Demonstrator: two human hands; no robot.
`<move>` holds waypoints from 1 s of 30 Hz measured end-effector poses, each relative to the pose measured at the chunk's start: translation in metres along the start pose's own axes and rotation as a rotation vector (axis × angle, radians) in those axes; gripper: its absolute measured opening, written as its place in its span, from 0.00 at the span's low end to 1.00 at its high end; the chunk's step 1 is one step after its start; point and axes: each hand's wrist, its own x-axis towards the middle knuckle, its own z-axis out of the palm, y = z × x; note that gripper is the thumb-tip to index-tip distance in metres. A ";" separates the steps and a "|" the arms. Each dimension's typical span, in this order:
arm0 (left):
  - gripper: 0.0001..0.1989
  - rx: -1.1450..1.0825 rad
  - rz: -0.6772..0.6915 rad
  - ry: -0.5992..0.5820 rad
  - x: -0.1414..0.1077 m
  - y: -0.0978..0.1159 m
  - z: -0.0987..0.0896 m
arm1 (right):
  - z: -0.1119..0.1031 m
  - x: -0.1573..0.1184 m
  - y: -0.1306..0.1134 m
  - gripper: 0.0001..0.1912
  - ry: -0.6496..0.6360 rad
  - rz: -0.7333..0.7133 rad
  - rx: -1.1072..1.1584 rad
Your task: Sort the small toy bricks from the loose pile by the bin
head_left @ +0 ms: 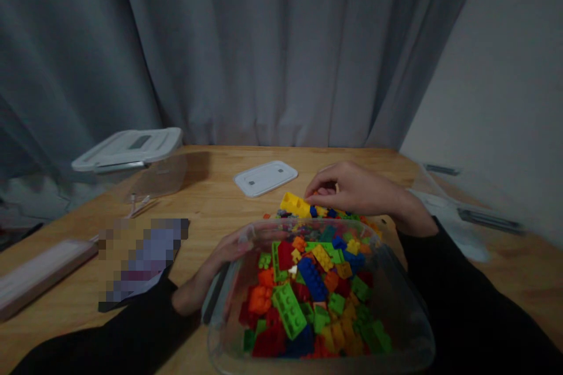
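Note:
In front of me stands a clear plastic bin [396, 334] holding many toy building bricks in green, red, blue, orange and yellow. My left hand [226, 249] lies against the bin's far left side, fingers stretched out and partly behind the rim. Just beyond the far rim, my right hand [347, 187] pinches a long yellow building brick [294, 205] between thumb and fingers. Below it, a pile of smaller bricks [328, 211] lies on the table, partly hidden by the bin and the hand.
A white lid [266, 178] lies flat on the wooden table [211, 199]. At the left are a lidded clear box [132, 158], a cable, a pale long object [39, 272] and a blurred-out flat device [147, 263]. Another clear container [466, 205] stands at the right.

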 end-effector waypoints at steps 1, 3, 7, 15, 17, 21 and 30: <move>0.26 -0.015 -0.010 0.019 -0.001 -0.001 0.000 | 0.001 -0.001 -0.007 0.12 -0.031 -0.034 0.008; 0.25 -0.043 -0.032 0.055 -0.003 -0.001 -0.001 | 0.006 -0.001 -0.018 0.11 -0.073 -0.088 0.013; 0.25 -0.016 -0.045 0.050 -0.004 0.003 0.002 | 0.020 0.003 -0.026 0.11 -0.098 -0.150 -0.034; 0.26 0.047 -0.040 0.043 -0.002 0.006 0.002 | 0.030 0.005 -0.028 0.12 -0.205 -0.189 -0.056; 0.26 0.027 -0.028 0.039 -0.001 0.005 0.003 | 0.030 0.005 -0.030 0.11 -0.215 -0.189 -0.066; 0.27 -0.011 -0.009 -0.012 0.000 0.002 0.003 | 0.029 0.005 -0.031 0.10 -0.232 -0.171 -0.069; 0.25 0.012 -0.011 0.033 -0.001 -0.006 -0.004 | 0.031 0.001 -0.031 0.11 -0.423 -0.192 0.021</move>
